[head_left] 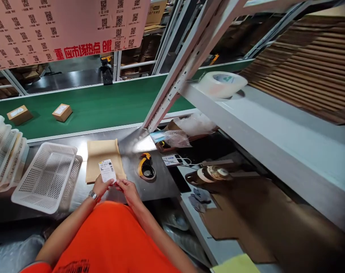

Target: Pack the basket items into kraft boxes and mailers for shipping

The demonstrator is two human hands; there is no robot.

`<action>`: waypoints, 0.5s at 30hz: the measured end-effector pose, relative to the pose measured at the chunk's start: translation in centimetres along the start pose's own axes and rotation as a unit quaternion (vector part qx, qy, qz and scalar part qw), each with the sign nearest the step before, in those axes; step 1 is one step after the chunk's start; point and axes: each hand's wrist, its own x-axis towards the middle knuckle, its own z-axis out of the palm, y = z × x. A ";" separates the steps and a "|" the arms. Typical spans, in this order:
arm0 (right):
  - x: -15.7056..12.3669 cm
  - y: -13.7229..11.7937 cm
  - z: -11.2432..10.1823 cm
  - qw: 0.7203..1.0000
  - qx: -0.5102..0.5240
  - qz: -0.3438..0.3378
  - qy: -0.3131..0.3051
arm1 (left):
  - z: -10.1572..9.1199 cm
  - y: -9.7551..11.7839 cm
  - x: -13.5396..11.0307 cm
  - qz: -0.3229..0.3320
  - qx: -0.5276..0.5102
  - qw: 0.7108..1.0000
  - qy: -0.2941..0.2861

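Note:
Both hands meet at the near edge of a steel table. My left hand [100,185], with a metal watch at the wrist, pinches the lower edge of a white printed shipping label [107,171]. My right hand [127,188] has its thumb and fingers closed at the label's lower right corner. Beneath the label lies a flat brown kraft padded envelope [100,151], partly covered by it. To the right of the envelope, a yellow and black tape dispenser [145,167] rests on the steel.
A white perforated basket [44,178] stands left, beside stacked baskets [4,155]. Behind runs a green conveyor belt [104,106] carrying small cartons [62,112]. At right, a tape roll [222,83] sits on a white shelf [263,117] near stacked cardboard [308,64]. A slanted metal post [178,79] rises between.

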 end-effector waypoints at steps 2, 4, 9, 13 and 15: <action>0.1 0.3 -0.2 1.000 0.000 -0.005 0.013 | -0.1 0.0 -0.2 0.061 0.059 0.994 0.075; 0.3 0.5 -0.3 1.000 -0.004 -0.013 0.016 | -0.3 0.2 -0.5 0.140 0.082 0.984 0.077; 0.7 0.5 -0.4 1.000 0.015 -0.021 -0.006 | 0.0 1.3 -1.0 0.176 0.051 0.982 -0.042; -0.2 0.1 -1.9 0.992 0.119 -0.012 -0.034 | 0.6 2.3 -0.1 0.058 -0.124 0.990 -0.017; -1.5 0.0 -4.0 0.981 0.193 -0.025 -0.019 | 0.9 3.0 0.4 -0.036 -0.257 0.965 -0.032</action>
